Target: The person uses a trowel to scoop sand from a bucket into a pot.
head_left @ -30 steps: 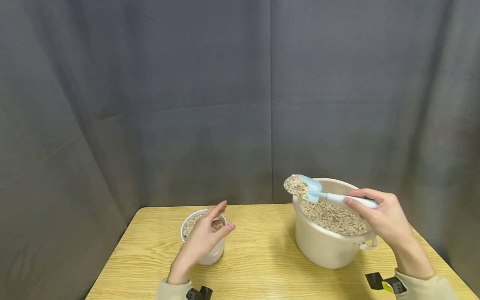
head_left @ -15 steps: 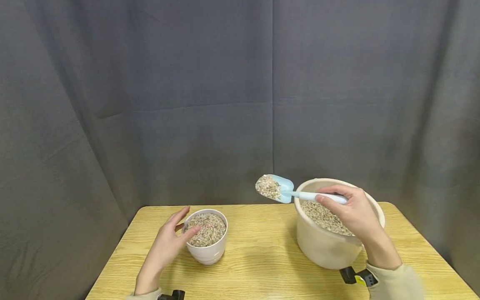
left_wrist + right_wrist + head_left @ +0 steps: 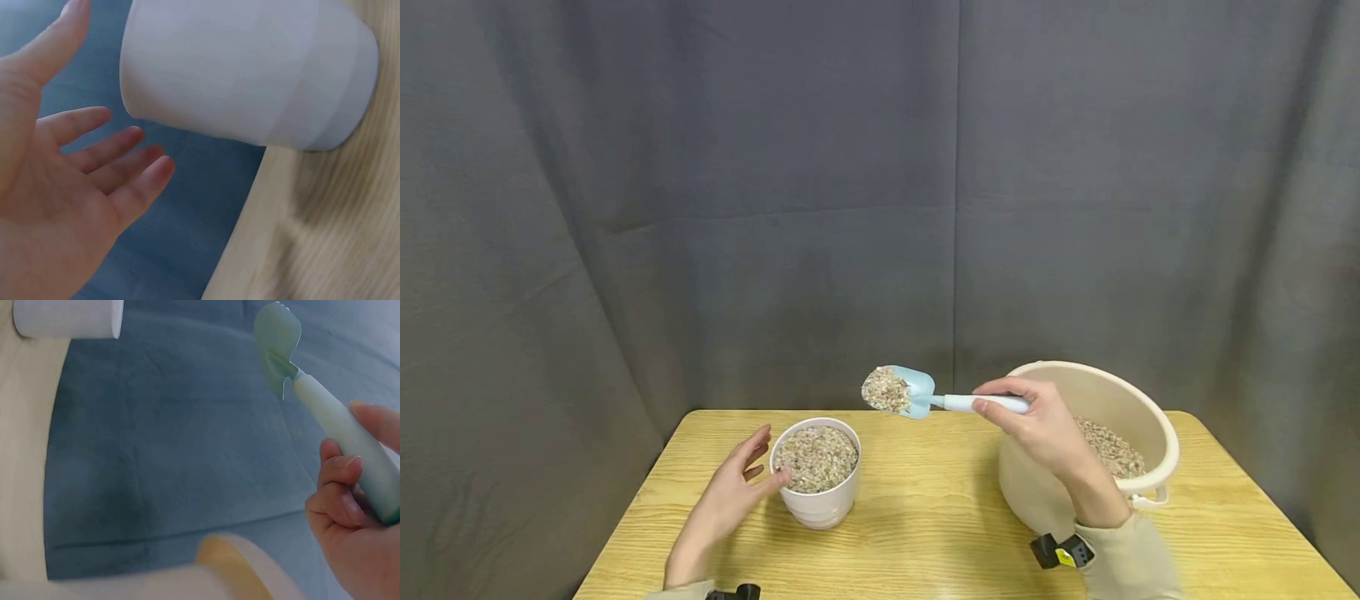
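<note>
My right hand (image 3: 1045,425) grips the pale handle of a light blue trowel (image 3: 921,393), held level above the table between two containers. A heap of small tan pebbles (image 3: 886,389) lies on its blade. At the left stands a white flower pot (image 3: 822,507), filled close to its rim with the same pebbles. Beside the pot's left side is my left hand (image 3: 722,500), fingers spread and relaxed; in the left wrist view the fingers (image 3: 140,187) are apart from the pot wall. Behind my right hand and forearm stands a cream bucket (image 3: 1159,425), with pebbles inside.
The wooden table (image 3: 925,533) carries both containers. A side handle (image 3: 1152,498) sticks out from the bucket's right front. A dark grey curtain (image 3: 820,250) hangs right behind the table and along its sides.
My right hand has carried the loaded trowel left, away from over the bucket. My left hand has drawn back left from above the pot to its side.
</note>
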A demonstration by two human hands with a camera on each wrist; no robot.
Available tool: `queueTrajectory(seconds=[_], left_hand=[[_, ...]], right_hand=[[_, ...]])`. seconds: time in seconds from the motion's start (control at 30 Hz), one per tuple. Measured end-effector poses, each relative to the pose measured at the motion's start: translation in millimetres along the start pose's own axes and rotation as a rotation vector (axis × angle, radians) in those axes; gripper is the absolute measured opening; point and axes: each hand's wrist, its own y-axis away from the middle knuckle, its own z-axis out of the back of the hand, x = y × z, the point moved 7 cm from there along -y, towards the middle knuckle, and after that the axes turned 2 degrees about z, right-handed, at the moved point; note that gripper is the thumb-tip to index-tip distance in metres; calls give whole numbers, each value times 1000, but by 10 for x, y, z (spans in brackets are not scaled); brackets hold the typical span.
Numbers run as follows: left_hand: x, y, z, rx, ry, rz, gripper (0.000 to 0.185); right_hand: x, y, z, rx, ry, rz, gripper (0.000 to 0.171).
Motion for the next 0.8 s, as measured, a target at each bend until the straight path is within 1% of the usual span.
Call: queueTrajectory(seconds=[0.13, 0.33, 0.4, 0.53, 0.63, 0.8], left_hand=[[51, -3, -24, 12, 40, -4, 85], [112, -10, -73, 56, 92, 9, 89], [120, -12, -91, 70, 96, 9, 91], [146, -18, -116, 83, 121, 15, 94], [174, -19, -139, 97, 162, 20, 95], [208, -12, -178, 112, 213, 29, 97]], right_hand=[[-4, -32, -171, 33, -6, -29, 9], [199, -37, -382, 61, -15, -70, 8], [224, -34, -441, 66, -25, -72, 8], [190, -33, -544, 59, -30, -67, 7], [135, -31, -613, 53, -25, -66, 6], [55, -16, -723, 71, -14, -76, 6]])
